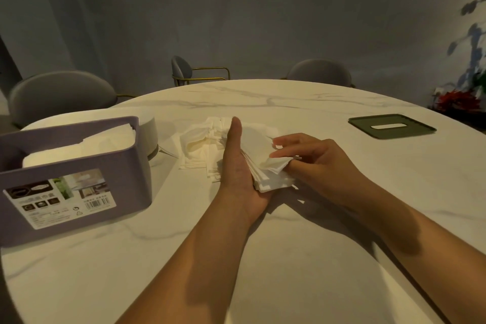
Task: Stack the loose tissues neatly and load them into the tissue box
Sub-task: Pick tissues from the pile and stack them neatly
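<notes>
A pile of white loose tissues (202, 144) lies in the middle of the marble table (289, 258). My left hand (236, 166) stands on edge with straight fingers, pressed against the left side of a squared stack of tissues (263, 160). My right hand (310, 155) pinches the stack's right corner between thumb and fingers. The purple tissue box (86, 184) stands open at the left, with white tissues (79, 147) inside it.
A dark green box lid (391, 126) with a slot lies at the right of the table. A white round object (148, 134) stands behind the box. Grey chairs (57, 95) ring the far side. A plant (462, 92) is at the right edge.
</notes>
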`<move>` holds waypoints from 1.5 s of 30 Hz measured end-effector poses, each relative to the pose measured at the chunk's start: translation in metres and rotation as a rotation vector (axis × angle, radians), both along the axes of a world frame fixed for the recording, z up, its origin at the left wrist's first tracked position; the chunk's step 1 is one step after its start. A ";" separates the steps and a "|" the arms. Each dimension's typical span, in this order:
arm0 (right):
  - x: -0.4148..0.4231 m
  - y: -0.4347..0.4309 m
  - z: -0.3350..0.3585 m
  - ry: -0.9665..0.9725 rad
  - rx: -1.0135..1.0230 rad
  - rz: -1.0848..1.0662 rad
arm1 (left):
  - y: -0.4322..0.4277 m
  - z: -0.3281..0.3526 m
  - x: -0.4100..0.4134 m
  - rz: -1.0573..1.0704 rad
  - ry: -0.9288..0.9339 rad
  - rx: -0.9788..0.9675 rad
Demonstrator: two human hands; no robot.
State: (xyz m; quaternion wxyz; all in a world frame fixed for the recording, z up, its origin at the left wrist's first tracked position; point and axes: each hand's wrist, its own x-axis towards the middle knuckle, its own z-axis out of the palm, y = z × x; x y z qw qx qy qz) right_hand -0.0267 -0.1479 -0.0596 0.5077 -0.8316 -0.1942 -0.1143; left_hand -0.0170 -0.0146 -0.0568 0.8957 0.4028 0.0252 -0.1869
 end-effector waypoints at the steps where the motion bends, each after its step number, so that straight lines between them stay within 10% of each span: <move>1: 0.001 0.000 -0.001 -0.008 -0.003 -0.007 | 0.000 0.000 -0.002 0.000 0.014 -0.019; 8: -0.002 0.002 0.001 0.007 -0.068 0.055 | -0.001 -0.001 -0.002 0.045 0.120 -0.062; 18: 0.002 0.001 0.004 0.501 0.383 0.013 | -0.006 -0.005 0.001 0.234 0.052 -0.011; 28: 0.010 -0.015 0.003 0.398 0.707 -0.039 | -0.006 -0.010 0.004 0.481 -0.165 0.334; 35: 0.010 -0.013 -0.002 0.128 0.433 -0.175 | -0.011 -0.010 -0.001 0.511 -0.295 0.719; 45: 0.013 -0.010 -0.006 0.088 0.139 -0.225 | -0.015 0.001 -0.013 0.313 -0.362 0.630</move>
